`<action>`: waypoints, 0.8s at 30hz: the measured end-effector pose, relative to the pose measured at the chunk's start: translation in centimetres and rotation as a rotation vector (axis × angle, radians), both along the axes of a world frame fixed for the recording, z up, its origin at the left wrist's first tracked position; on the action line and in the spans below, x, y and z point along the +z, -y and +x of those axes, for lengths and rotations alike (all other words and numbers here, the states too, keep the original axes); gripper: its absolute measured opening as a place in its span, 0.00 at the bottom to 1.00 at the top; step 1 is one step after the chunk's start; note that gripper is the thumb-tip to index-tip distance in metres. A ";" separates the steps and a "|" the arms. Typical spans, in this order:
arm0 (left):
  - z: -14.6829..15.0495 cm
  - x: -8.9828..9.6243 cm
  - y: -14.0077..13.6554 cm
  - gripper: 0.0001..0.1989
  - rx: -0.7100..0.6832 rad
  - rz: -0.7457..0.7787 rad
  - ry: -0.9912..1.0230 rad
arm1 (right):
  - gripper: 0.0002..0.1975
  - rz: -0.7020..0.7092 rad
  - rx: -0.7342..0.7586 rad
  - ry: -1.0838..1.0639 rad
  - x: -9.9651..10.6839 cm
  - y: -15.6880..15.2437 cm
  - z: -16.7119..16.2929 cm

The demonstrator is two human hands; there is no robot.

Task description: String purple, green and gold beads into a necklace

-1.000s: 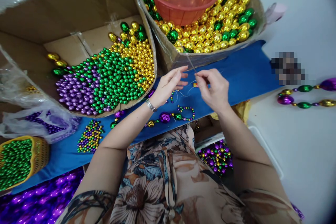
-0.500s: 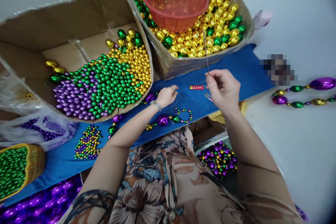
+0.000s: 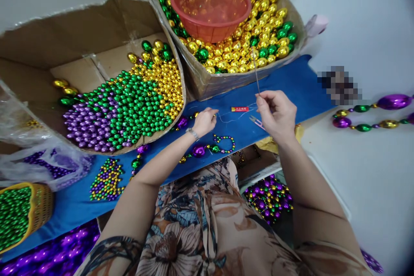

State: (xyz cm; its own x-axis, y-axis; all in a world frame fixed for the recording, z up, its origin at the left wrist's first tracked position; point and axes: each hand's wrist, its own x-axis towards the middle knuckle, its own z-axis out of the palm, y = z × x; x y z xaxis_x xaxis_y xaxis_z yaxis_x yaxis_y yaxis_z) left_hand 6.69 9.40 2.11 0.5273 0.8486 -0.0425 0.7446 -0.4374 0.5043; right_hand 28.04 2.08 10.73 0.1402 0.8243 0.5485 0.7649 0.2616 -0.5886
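Right hand: we pinch a needle
Left hand: we can't tell
Bead strand, lower centre: strung
Loose beads, left: unstrung

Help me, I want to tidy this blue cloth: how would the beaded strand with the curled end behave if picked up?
The beaded strand would probably hang floppy, since its small-bead end bends into a curl. Its shiny surface may feel slippery, and the round beads could roll if pushed.
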 end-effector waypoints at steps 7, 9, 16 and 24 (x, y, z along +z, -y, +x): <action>-3.1 0.7 2.8 0.22 -0.184 0.221 0.227 | 0.12 -0.034 -0.111 0.003 -3.5 -1.3 3.5; -3.6 0.7 3.1 0.21 -0.276 0.249 0.185 | 0.13 -0.035 -0.137 -0.034 -3.8 -1.7 4.0; -3.1 1.1 4.2 0.17 -0.590 0.246 -0.006 | 0.16 0.013 -0.157 -0.046 -2.2 -3.5 5.7; -4.3 1.7 4.2 0.16 -0.609 0.075 -0.005 | 0.16 0.022 -0.164 0.001 -2.5 -4.1 5.9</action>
State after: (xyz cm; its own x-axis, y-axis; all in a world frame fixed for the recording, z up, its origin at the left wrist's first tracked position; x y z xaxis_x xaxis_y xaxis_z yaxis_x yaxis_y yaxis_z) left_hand 2.43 5.21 3.85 0.9186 0.3952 0.0024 0.3515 -0.8195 0.4526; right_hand 33.96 6.15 8.26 0.2710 0.7785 0.5661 0.7990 0.1460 -0.5833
